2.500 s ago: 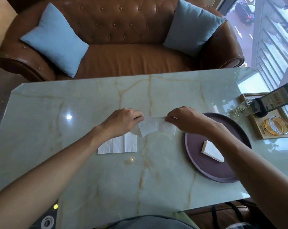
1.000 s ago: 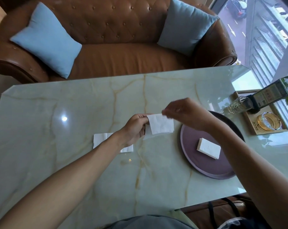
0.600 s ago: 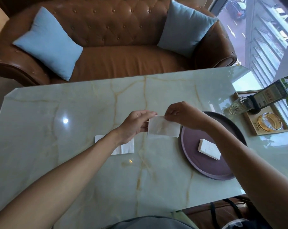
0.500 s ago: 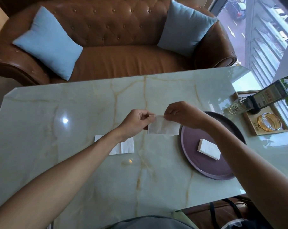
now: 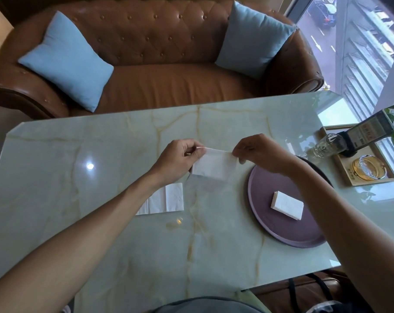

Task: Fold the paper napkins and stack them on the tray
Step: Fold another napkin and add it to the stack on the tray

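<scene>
Right now both hands are up over the middle of the pale green marble desk (image 5: 123,256), holding one white paper napkin (image 5: 214,166) between them. The left hand (image 5: 180,161) pinches the napkin's upper left corner between thumb and fingers, and the right hand (image 5: 259,152) pinches the upper right corner the same way, so both are closed on the paper. The top edge is pulled fairly straight between the two grips, and the rest of the sheet hangs below it, just clear of the desk, with a faint reflection of it showing on the glossy surface underneath.

Near the left forearm, a second napkin (image 5: 166,201) lies flat on the desk, partly covered by the arm, with fold creases running across it. To the right sits a round purple tray (image 5: 270,227), its far rim partly hidden by the right wrist. One folded napkin (image 5: 286,205) rests on the tray as a small thick rectangle, a little tilted, well apart from the held one.

Further right, at the desk's edge, a wooden tray (image 5: 349,177) carries a glass ashtray (image 5: 368,168) with a gold rim, a clear bottle (image 5: 327,145) lying tilted, and a dark stand (image 5: 367,132). Behind the desk stands a brown leather sofa (image 5: 157,82) with two light blue cushions (image 5: 67,59)
</scene>
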Tool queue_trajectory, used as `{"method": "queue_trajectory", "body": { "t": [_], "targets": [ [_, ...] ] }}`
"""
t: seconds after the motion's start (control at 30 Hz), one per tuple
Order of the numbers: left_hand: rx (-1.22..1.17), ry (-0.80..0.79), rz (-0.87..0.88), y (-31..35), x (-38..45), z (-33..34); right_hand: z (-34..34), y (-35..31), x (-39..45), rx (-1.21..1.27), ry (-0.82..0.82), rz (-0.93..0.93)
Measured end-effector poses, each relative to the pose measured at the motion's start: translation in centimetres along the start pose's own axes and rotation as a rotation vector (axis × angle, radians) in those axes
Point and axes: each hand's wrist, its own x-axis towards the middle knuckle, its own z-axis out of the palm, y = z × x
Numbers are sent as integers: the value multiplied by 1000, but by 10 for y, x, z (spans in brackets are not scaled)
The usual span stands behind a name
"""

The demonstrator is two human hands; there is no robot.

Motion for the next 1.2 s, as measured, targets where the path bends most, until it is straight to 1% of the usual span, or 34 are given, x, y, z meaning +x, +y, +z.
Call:
{"method": "queue_trajectory", "body": {
  "t": [0.07,0.13,0.17,0.27,0.3,0.37,0.4,0.47,0.53,0.6,0.7,0.77,0.83,0.87,0.93,1.03,1.1,1.13,1.2],
  "targets": [
    [-27,11,-6,-1,0,-5,-3,9,-3,31,75,54],
    [-35,12,-2,-1,-1,-8,2,14,-7,163,114,67],
    [-47,9,-3,-1,-1,-8,9,13,-10,259,90,66],
    [-130,15,-46,2,-1,-5,36,10,-13,516,-56,91],
    [-155,25,-68,3,-1,-3,45,10,-11,597,-69,99],
    [-176,40,-138,0,-1,-1,57,5,-7,736,-10,146],
    [-162,35,-193,-3,-2,0,62,3,-6,758,40,178],
    [-117,-9,-304,-11,-5,1,69,4,-3,732,125,236],
    [-127,-50,-342,-18,-10,5,73,7,-2,671,176,281],
    [-171,-49,-321,-23,-13,8,75,11,-2,611,206,293],
    [-251,-34,-288,-22,-16,11,75,12,-5,631,211,272],
    [-258,-70,-261,-19,-19,13,75,11,-6,634,220,267],
    [-211,-120,-224,-18,-22,17,76,11,-8,631,225,272],
    [-170,-126,-207,-20,-22,19,75,11,-8,636,216,267],
    [-56,-83,-177,-25,-21,22,72,11,-10,639,167,237],
    [71,4,-136,-30,-19,23,65,10,-15,576,51,187],
    [114,15,-120,-31,-19,22,62,12,-18,559,-25,163],
    [139,12,-111,-31,-19,22,62,12,-18,517,-40,151],
    [204,2,-90,-31,-18,20,63,14,-15,317,-8,108]
  ]
}}
